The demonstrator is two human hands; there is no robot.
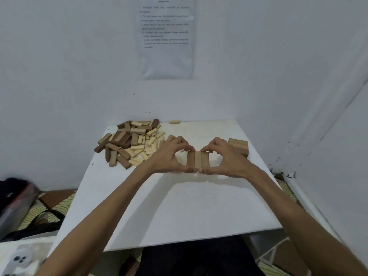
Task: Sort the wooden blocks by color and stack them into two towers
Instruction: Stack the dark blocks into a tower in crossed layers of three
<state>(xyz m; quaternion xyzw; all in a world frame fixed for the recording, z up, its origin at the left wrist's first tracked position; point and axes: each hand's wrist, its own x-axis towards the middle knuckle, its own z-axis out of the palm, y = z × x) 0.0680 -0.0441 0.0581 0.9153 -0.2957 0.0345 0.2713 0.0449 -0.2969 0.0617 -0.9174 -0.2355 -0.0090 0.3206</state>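
Observation:
Three brown wooden blocks (197, 159) lie side by side as one row in the middle of the white table (179, 206). My left hand (169, 156) and my right hand (225, 156) pinch this row from both ends, fingertips on the far ends and thumbs on the near ends. A loose pile of mixed blocks (131, 142), dark brown and pale, covers the table's back left. A short brown stack (239, 146) stands at the right, just behind my right hand.
One pale block (174, 122) lies alone at the table's far edge against the wall. A printed sheet (166, 36) hangs on the wall. Dark bags (18, 206) sit on the floor at the left.

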